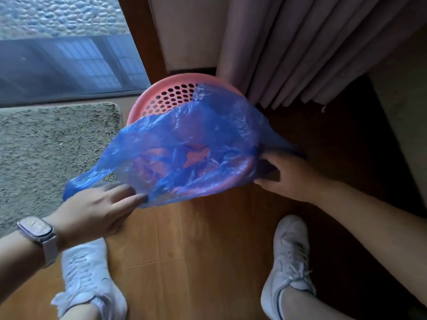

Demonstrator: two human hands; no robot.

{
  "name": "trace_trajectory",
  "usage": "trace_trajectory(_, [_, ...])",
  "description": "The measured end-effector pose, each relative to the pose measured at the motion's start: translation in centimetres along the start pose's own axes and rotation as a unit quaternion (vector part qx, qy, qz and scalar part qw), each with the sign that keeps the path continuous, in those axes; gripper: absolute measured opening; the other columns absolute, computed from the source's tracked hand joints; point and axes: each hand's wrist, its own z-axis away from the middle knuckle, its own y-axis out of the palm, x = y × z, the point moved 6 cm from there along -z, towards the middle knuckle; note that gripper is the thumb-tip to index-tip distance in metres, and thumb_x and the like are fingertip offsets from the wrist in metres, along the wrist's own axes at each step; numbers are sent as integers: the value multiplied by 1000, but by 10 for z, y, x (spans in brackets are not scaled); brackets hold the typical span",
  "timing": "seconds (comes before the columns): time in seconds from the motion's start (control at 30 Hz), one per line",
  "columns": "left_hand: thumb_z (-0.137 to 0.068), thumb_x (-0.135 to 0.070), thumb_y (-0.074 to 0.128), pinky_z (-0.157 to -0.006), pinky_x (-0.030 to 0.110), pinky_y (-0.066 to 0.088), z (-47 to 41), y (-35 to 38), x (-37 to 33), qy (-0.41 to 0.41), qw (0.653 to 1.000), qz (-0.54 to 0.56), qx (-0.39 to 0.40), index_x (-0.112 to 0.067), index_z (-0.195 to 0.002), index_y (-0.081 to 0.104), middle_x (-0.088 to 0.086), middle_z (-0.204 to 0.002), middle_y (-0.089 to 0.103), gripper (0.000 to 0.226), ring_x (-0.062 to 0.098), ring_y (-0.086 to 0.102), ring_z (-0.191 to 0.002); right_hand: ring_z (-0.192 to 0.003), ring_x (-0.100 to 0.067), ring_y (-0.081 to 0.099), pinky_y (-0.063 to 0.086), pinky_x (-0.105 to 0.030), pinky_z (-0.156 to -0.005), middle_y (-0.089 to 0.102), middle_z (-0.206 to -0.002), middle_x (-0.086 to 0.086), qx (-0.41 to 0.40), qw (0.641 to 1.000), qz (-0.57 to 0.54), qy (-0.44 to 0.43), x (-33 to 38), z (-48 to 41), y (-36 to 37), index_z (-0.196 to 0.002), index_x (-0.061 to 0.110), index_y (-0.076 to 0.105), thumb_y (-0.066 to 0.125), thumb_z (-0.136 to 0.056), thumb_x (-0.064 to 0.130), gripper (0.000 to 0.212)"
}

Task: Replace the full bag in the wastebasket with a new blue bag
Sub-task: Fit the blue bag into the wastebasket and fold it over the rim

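Two hands hold one bag over one wastebasket.

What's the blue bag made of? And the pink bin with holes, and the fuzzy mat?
The blue bag looks like thin plastic film: see-through, shiny and crinkly, pink showing through. The wastebasket seems hard moulded plastic: smooth, matte pink, neat round holes. The mat looks like shaggy fabric pile, though which fibre I can't tell.

A translucent blue plastic bag veils most of the round pink perforated plastic wastebasket. Fingertips of the right hand are hidden under its edge. Fingertips of the left hand are blurred. Both forearms are cut by frame edges.
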Motion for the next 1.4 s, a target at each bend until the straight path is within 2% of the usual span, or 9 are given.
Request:
trace_trajectory(0.13, [-85, -14, 53, -54, 37, 48, 9, 17, 7, 13, 1000, 15, 14, -16, -110, 55, 9, -80, 61, 25, 29, 55, -61, -88, -19, 59, 40, -20, -77, 70, -98, -13, -107, 992, 26, -58, 11, -1, 0, -101, 8, 69, 53, -84, 25, 29])
trace_trajectory(0.4, [-94, -20, 52, -54, 43, 52, 24, 27, 43, -96, 995, 25, -12, -13, -100, 72, 7, -79, 63, 22, 31, 57, -63, -64, -15, 59, 46, -22, -63, 71, -75, -8, -79, 996, 27, -35, 0, 2, 15, -88, 13, 73, 61, -83, 22, 16])
trace_trajectory(0.5, [-95, -32, 48, -51, 45, 54, 18, 19, 56, -189, 981, 42, -33, -11, -97, 74, 7, -85, 69, 34, 34, 65, -65, -64, -8, 62, 52, -33, -62, 65, -70, 1, -19, 996, -68, 54, -7, -7, 26, -83, 17, 68, 64, -85, 10, 8])
trace_trajectory(0.6, [-82, -33, 54, -72, 37, 56, 5, 7, 55, -231, 964, 123, -55, -5, -107, 68, -10, -101, 64, 41, 21, 68, -79, -75, 3, 64, 46, -14, -69, 70, -77, 9, -21, 963, -246, 110, 2, -16, 17, -84, 16, 68, 64, -79, -5, 22])
trace_trajectory(0.67, [-78, -35, 54, -82, 17, 47, 1, -1, 57, -274, 934, 212, -88, -11, -111, 64, -18, -103, 60, 43, -3, 59, -89, -83, 2, 66, 47, -12, -75, 73, -79, 14, -45, 930, -343, 126, 9, -19, 3, -88, 16, 70, 57, -80, -9, 29])
trace_trajectory(0.83, [-76, -42, 63, -75, 16, 48, -16, -12, 77, -399, 781, 418, -237, -32, -94, 61, 1, -90, 64, 21, 2, 60, -78, -83, -7, 68, 54, -24, -79, 73, -82, 6, -128, 900, -387, 152, 13, -28, -15, -85, 21, 69, 64, -77, 19, 9])
trace_trajectory(1.13, [-81, -24, 71, -69, 25, 49, -51, -3, 89, -471, 749, 383, -266, -26, -111, 52, -7, -94, 59, 35, 4, 56, -68, -70, -1, 65, 53, -14, -64, 71, -88, -6, -206, 910, -297, 204, 18, -47, -16, -86, 10, 64, 68, -73, 5, 14])
trace_trajectory(1.27, [-76, -40, 68, -67, 31, 50, -61, -7, 90, -476, 717, 436, -264, -27, -97, 56, -3, -92, 64, 27, 11, 59, -73, -72, -9, 58, 41, -13, -60, 63, -81, 2, -159, 937, -232, 207, 20, -43, -23, -87, 14, 57, 66, -78, 0, 19])
trace_trajectory(1.4, [-79, -37, 64, -66, 31, 47, -64, -9, 87, -481, 742, 400, -242, -25, -86, 61, -4, -82, 64, 14, 6, 55, -70, -73, -19, 59, 35, -8, -53, 62, -73, -3, -135, 958, -172, 183, 26, -43, -25, -84, 3, 61, 67, -74, 0, 12])
